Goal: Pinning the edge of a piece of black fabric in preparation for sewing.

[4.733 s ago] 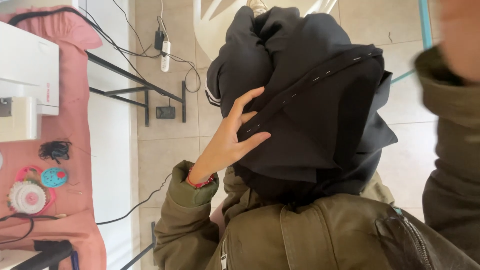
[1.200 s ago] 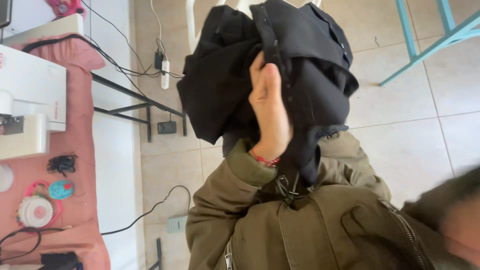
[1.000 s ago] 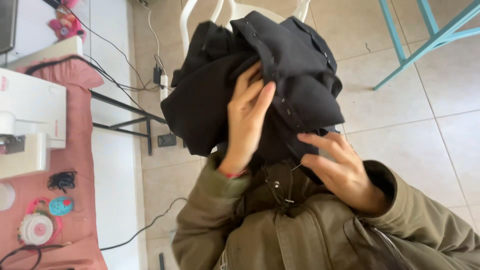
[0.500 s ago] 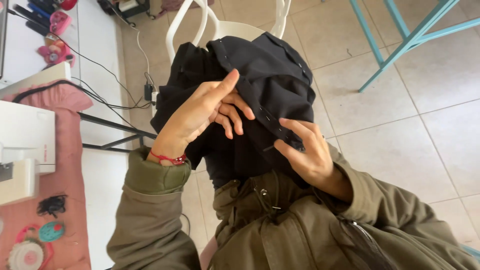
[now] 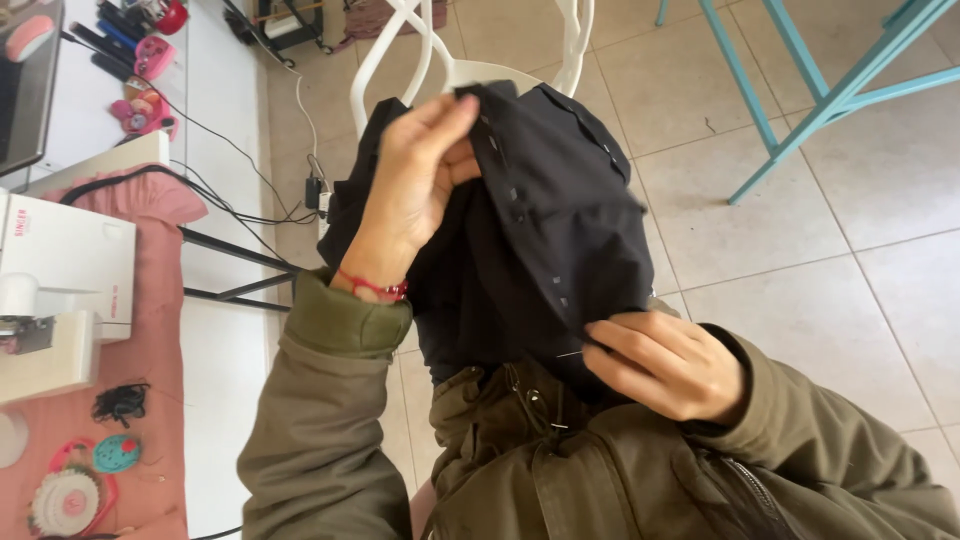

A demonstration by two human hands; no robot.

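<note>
Both hands (image 5: 415, 180) (image 5: 665, 362) gripping black garment (image 5: 545, 230)

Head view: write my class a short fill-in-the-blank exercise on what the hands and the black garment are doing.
1. The left hand pinches the top edge of a ____ garment.
2. The right hand holds a thin ____ at its lower edge.
3. The left wrist wears a ____ bracelet.

Missing words: black; needle; red

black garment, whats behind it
Behind the black garment, held by the left hand and right hand, a white chair shows; its seat is covered.
</note>
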